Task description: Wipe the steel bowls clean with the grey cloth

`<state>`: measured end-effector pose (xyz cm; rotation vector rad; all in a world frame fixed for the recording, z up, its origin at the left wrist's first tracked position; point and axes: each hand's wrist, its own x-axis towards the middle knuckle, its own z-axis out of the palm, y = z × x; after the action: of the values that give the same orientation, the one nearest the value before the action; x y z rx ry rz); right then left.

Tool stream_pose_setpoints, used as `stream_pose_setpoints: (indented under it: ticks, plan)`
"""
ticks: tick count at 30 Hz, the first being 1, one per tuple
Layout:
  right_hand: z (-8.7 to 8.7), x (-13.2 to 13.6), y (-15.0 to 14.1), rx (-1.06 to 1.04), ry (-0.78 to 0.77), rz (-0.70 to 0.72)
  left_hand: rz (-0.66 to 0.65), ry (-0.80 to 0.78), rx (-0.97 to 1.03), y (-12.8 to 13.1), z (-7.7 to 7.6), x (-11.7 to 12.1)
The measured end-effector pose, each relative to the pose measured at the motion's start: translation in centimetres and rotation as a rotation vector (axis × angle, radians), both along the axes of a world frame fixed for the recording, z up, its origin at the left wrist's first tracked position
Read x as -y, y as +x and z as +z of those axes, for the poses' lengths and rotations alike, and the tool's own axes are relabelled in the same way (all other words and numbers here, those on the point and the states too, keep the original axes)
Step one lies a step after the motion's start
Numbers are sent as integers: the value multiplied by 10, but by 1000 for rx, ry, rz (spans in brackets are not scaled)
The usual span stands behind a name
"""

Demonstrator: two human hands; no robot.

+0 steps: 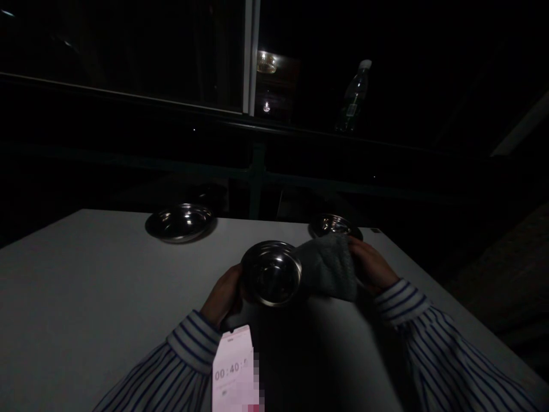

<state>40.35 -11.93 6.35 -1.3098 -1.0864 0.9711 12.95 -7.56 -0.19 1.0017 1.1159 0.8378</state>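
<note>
A shiny metal bowl (274, 274) is tilted towards me above the white table, and my left hand (223, 294) grips it by its left side. My right hand (374, 266) is closed on a grey cloth (330, 268), which stretches left to the bowl's right rim. Whether the cloth presses on the bowl or only hangs beside it, I cannot tell. Behind the cloth a second metal bowl (330, 222) stands partly hidden near the table's back edge. The fingertips of both hands are mostly out of sight.
At the back left of the white table (107, 286) rests a wide metal bowl (180, 222). A phone (234, 366) with a lit timer screen lies close to my left sleeve. Beyond the table a plastic bottle (355, 97) stands upright by a dark window. The surroundings are very dim.
</note>
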Motion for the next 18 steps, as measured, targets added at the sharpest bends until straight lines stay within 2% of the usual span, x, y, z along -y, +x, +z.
stream_pose_setpoints:
  ticks: [2,5,7,10,13,16,18]
  plan:
    - [-7,18,20,-2,-43,-68,21,40,-40,0,2,1]
    - [-27,46,50,32,-208,-85,26,92,-67,-1,2,2]
    - [-41,63,68,154,-260,-96,9,109,-82,-2,0,2]
    - [-55,83,89,461,-342,-56,-33,128,-81,-5,-1,1]
    - [-54,96,100,715,-390,-64,-90,164,-89,-10,1,0]
    - [-39,99,95,879,-376,-210,-143,198,-119,-13,7,0]
    - [-25,97,81,961,-332,-234,-171,219,-143,-14,12,3]
